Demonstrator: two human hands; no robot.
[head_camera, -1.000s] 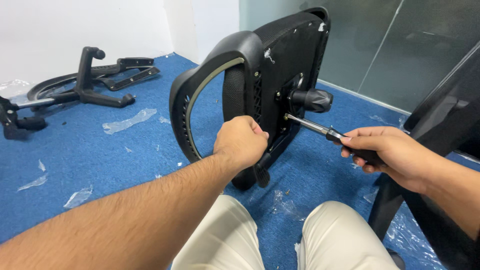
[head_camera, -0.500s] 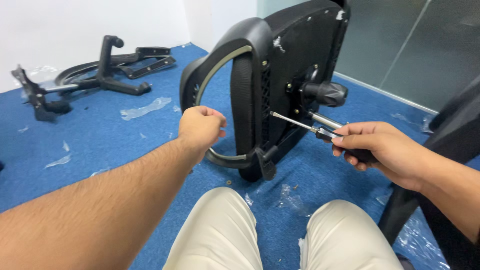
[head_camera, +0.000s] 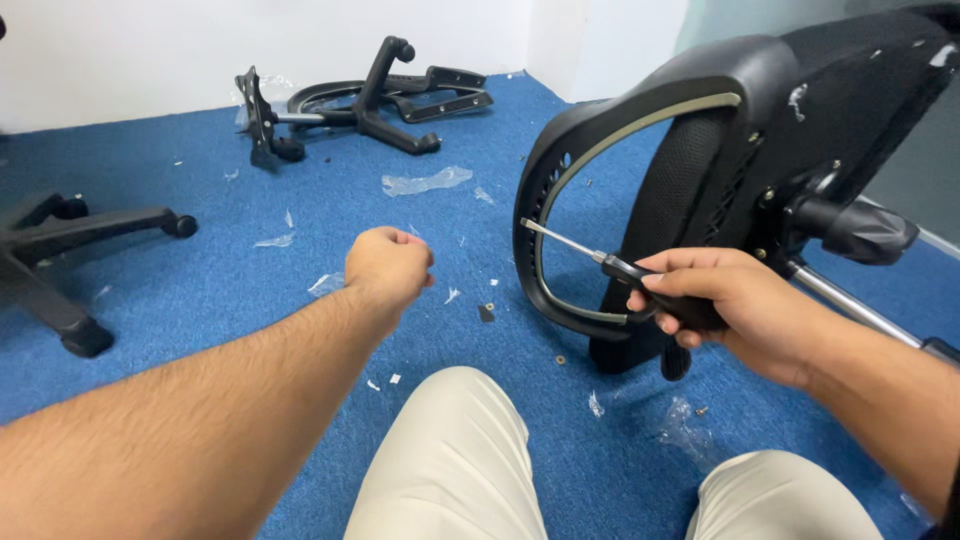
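Note:
My right hand (head_camera: 735, 308) grips the black handle of a screwdriver (head_camera: 600, 262), whose metal shaft points left across the opening of a black chair frame (head_camera: 700, 170) standing on its edge on the blue carpet. My left hand (head_camera: 388, 266) hovers over the carpet left of the frame, fingers curled into a loose fist; whether it holds anything small is hidden. A small dark screw (head_camera: 486, 312) and a washer (head_camera: 560, 359) lie on the carpet between my hands. My legs in light trousers (head_camera: 450, 470) fill the bottom.
A wheeled chair base (head_camera: 60, 260) lies at the left edge. More black chair parts and armrests (head_camera: 370, 95) sit near the white wall at the back. Scraps of clear plastic wrap (head_camera: 425, 181) litter the carpet. A metal rod (head_camera: 850, 305) runs at the right.
My left hand has left the chair frame and moved left, out over the carpet. My right hand has pulled the screwdriver back from the frame's mechanism, and the view has swung left.

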